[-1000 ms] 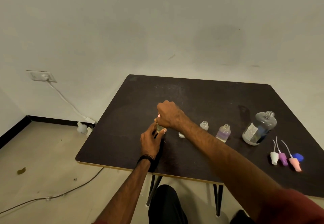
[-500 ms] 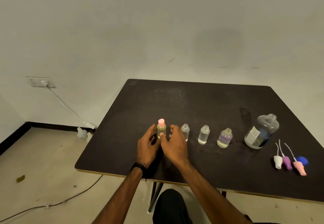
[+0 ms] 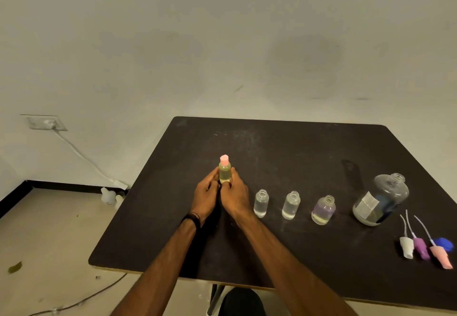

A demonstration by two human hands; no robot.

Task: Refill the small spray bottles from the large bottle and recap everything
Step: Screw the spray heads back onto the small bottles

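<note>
Dim, warm, even indoor light; soft shadows on the dark surface (image 3: 284, 147); slight blur; wide-angle bending at edges.

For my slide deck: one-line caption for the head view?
Both hands steady the pink-capped bottle; three small bottles and the large bottle stand uncapped.

Both hands (image 3: 222, 195) grip capped bottle (image 3: 224, 172) (upright) — tabletop.
</note>
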